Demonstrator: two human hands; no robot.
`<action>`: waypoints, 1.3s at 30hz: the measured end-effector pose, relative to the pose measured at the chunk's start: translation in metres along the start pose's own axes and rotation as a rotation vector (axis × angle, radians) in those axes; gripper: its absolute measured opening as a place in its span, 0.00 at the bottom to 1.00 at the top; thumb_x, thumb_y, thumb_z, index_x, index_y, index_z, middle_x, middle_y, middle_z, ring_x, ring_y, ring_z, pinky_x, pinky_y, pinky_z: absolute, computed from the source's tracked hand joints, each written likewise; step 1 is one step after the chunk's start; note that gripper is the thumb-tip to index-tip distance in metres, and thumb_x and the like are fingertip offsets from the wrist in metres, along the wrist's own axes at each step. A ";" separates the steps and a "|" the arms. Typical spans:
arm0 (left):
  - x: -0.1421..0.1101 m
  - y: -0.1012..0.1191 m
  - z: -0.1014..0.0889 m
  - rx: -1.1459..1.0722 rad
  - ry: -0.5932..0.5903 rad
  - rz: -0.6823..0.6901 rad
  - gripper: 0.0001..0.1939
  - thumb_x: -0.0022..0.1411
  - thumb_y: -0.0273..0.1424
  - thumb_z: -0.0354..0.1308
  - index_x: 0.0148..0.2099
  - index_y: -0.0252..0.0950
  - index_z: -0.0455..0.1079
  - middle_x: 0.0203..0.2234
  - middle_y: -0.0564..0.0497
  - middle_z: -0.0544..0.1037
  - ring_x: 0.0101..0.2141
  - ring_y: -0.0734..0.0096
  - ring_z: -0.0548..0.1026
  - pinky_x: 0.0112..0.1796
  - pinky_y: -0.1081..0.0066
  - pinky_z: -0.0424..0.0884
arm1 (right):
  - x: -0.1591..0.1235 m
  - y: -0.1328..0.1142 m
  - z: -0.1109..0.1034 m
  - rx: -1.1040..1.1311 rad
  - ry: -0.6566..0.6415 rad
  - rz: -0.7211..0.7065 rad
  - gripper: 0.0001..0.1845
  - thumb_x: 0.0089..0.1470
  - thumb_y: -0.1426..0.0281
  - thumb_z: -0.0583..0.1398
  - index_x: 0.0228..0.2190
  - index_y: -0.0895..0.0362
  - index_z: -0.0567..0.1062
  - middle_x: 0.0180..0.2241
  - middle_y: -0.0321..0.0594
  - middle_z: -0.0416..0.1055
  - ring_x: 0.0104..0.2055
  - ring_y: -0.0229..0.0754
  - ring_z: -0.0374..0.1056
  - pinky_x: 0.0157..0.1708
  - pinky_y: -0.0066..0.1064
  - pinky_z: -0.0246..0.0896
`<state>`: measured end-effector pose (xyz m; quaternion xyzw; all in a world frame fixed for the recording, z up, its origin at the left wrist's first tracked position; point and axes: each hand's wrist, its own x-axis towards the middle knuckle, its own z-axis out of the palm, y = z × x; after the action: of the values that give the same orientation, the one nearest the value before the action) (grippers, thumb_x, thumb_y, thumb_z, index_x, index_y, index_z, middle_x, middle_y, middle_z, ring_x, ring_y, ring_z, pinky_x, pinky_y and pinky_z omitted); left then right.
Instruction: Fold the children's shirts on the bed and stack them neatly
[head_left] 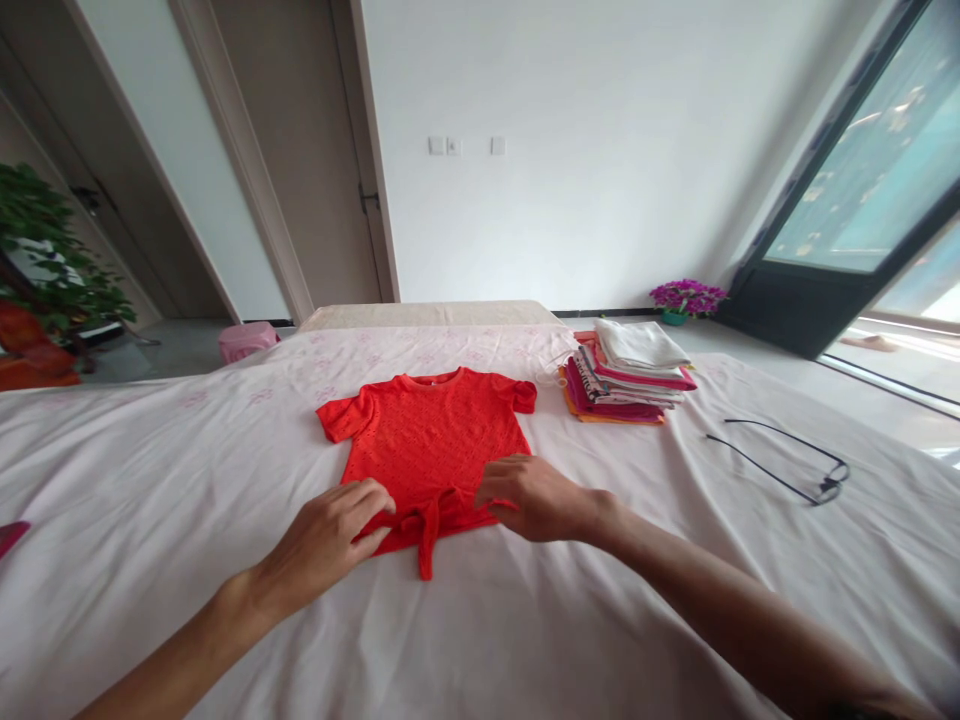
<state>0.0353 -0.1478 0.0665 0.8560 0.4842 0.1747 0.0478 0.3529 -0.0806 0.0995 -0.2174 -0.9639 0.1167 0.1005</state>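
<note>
A red short-sleeved top [439, 430] with small eyelet holes lies spread face up on the bed, neckline away from me. Its hem has a tied knot, one end of which hangs toward me. My left hand [337, 525] is over the lower left corner of the top, thumb apart from the curved fingers. Over the lower right side is my right hand [529, 495], its fingers loosely bent and the thumb separate. Neither hand shows cloth pinched in it; whether the fingertips touch the fabric is hard to see.
A stack of folded clothes [619, 375] sits right of the top, a white piece uppermost. Black-framed glasses [829, 485] rest farther right on the pale bedsheet [465, 640]. Beyond the bed are a pink stool [247, 342] and purple flowers [686, 297]. A pinkish object [11, 537] shows at the left edge.
</note>
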 end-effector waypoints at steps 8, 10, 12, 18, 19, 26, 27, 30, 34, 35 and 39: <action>0.017 0.001 0.022 -0.125 -0.052 -0.029 0.20 0.61 0.18 0.45 0.48 0.43 0.70 0.39 0.51 0.77 0.41 0.66 0.75 0.43 0.68 0.69 | 0.046 -0.028 0.059 -0.128 -0.037 -0.246 0.11 0.65 0.68 0.53 0.41 0.51 0.75 0.43 0.41 0.71 0.38 0.43 0.64 0.37 0.33 0.54; 0.014 -0.002 0.021 -0.178 -0.055 -0.033 0.24 0.57 0.17 0.46 0.50 0.44 0.70 0.41 0.51 0.77 0.43 0.66 0.75 0.45 0.68 0.69 | 0.052 -0.027 0.064 -0.059 -0.022 -0.220 0.11 0.65 0.66 0.53 0.37 0.52 0.75 0.42 0.42 0.72 0.38 0.43 0.64 0.37 0.33 0.55; 0.012 -0.005 0.019 -0.210 -0.070 -0.041 0.28 0.53 0.16 0.49 0.52 0.45 0.69 0.42 0.51 0.77 0.45 0.65 0.75 0.45 0.68 0.69 | 0.055 -0.027 0.064 0.054 0.005 -0.160 0.10 0.64 0.68 0.54 0.36 0.53 0.75 0.41 0.42 0.73 0.39 0.44 0.66 0.37 0.32 0.56; 0.009 -0.010 0.026 -0.163 -0.005 -0.097 0.31 0.50 0.16 0.49 0.54 0.45 0.69 0.45 0.51 0.77 0.47 0.64 0.75 0.49 0.66 0.70 | 0.063 -0.024 0.051 0.850 0.199 0.246 0.11 0.56 0.77 0.53 0.39 0.56 0.73 0.31 0.36 0.72 0.32 0.36 0.69 0.32 0.27 0.63; 0.010 -0.010 0.028 -0.158 0.009 -0.108 0.31 0.50 0.16 0.49 0.54 0.44 0.69 0.45 0.50 0.77 0.47 0.64 0.75 0.49 0.66 0.70 | 0.066 -0.022 0.050 1.007 0.227 0.305 0.10 0.56 0.76 0.54 0.38 0.57 0.72 0.27 0.34 0.70 0.29 0.36 0.69 0.29 0.26 0.64; 0.006 -0.013 0.032 -0.140 0.139 -0.048 0.20 0.63 0.21 0.49 0.54 0.43 0.69 0.43 0.50 0.77 0.43 0.70 0.77 0.45 0.71 0.72 | 0.063 -0.008 0.042 1.388 0.322 0.356 0.08 0.47 0.69 0.63 0.32 0.58 0.72 0.26 0.33 0.71 0.29 0.37 0.70 0.30 0.29 0.68; 0.005 -0.013 0.032 -0.126 0.145 -0.008 0.18 0.65 0.23 0.49 0.53 0.43 0.70 0.42 0.51 0.77 0.41 0.71 0.77 0.44 0.72 0.72 | 0.059 -0.006 0.042 1.382 0.315 0.355 0.07 0.46 0.71 0.62 0.31 0.58 0.73 0.26 0.33 0.71 0.29 0.37 0.70 0.32 0.29 0.67; 0.001 -0.012 0.033 -0.077 0.153 0.094 0.14 0.68 0.25 0.48 0.50 0.42 0.71 0.38 0.51 0.76 0.40 0.73 0.76 0.42 0.74 0.71 | 0.046 0.003 0.042 1.271 0.269 0.350 0.06 0.42 0.75 0.61 0.28 0.58 0.75 0.26 0.33 0.71 0.29 0.34 0.66 0.32 0.26 0.62; 0.001 -0.007 0.035 -0.041 0.148 0.139 0.11 0.68 0.27 0.50 0.50 0.41 0.70 0.39 0.51 0.76 0.41 0.71 0.75 0.44 0.72 0.70 | 0.035 0.015 0.042 1.102 0.161 0.314 0.08 0.41 0.77 0.60 0.27 0.59 0.77 0.29 0.36 0.72 0.32 0.35 0.65 0.31 0.24 0.58; 0.002 -0.006 0.036 -0.036 0.150 0.135 0.11 0.67 0.29 0.52 0.50 0.41 0.70 0.40 0.51 0.77 0.42 0.70 0.76 0.44 0.71 0.70 | 0.033 0.017 0.043 1.089 0.140 0.309 0.08 0.42 0.77 0.59 0.28 0.59 0.77 0.30 0.36 0.73 0.33 0.35 0.66 0.31 0.24 0.58; 0.005 0.000 0.040 -0.012 0.172 0.130 0.13 0.65 0.34 0.57 0.51 0.41 0.69 0.41 0.50 0.77 0.43 0.67 0.76 0.44 0.69 0.71 | 0.032 0.021 0.043 1.044 0.088 0.288 0.11 0.42 0.78 0.58 0.30 0.60 0.78 0.32 0.38 0.74 0.35 0.36 0.68 0.34 0.24 0.60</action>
<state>0.0515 -0.1398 0.0304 0.8672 0.4287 0.2532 -0.0006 0.3220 -0.0560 0.0572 -0.2730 -0.7331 0.5833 0.2184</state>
